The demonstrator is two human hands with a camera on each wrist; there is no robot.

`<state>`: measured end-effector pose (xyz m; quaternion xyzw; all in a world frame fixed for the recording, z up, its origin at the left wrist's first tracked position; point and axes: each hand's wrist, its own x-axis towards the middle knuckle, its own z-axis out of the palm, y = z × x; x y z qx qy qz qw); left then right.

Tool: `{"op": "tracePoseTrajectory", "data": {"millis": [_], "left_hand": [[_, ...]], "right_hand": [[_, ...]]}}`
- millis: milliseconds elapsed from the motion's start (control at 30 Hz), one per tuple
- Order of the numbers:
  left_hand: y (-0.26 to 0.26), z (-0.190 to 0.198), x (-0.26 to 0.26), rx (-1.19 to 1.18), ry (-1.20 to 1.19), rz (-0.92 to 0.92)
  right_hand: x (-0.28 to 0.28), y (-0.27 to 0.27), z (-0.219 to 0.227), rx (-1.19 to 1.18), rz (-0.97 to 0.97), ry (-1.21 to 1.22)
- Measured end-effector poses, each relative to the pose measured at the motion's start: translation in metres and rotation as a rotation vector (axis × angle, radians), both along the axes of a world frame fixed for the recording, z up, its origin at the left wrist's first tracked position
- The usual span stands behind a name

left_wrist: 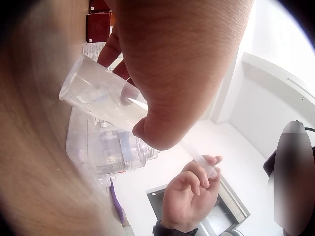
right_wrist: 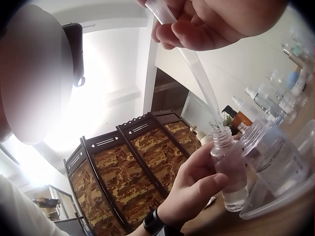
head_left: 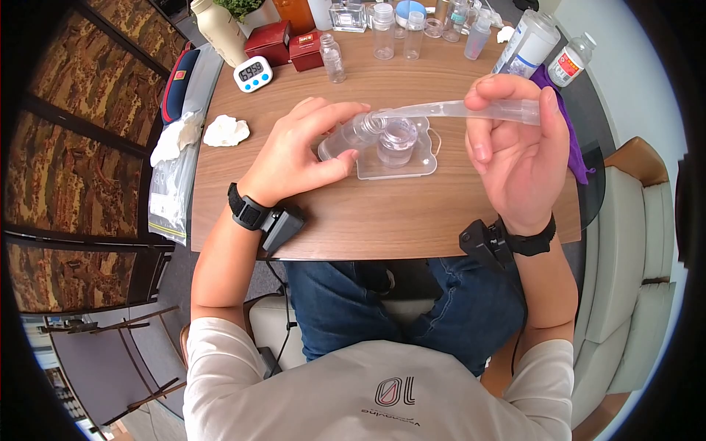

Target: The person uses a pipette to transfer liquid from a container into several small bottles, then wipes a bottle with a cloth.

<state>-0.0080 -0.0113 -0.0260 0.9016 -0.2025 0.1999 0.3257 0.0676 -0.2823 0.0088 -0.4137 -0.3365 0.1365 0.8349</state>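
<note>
My left hand grips a small clear bottle with an uncapped threaded neck, tilted in the head view. Some clear liquid shows low in the bottle in the right wrist view. My right hand pinches the wide bulb end of a translucent plastic pipette. The pipette's thin tip reaches into the bottle's mouth. Just beside the bottle stands a wide clear jar, on a shallow clear plastic tray. Part of the bottle is hidden behind the left fingers.
Crumpled white tissue lies left, near a white digital timer. Another clear bottle, red boxes and several more bottles line the back. A large labelled bottle and purple cloth are at right.
</note>
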Motion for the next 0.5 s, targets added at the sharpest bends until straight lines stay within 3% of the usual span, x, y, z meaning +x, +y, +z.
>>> {"op": "tracePoseTrajectory", "data": {"millis": [500], "left_hand": [[0.0001, -0.0004, 0.0, 0.0, 0.001, 0.0]], "right_hand": [[0.0009, 0.001, -0.0005, 0.039, -0.026, -0.002]]}}
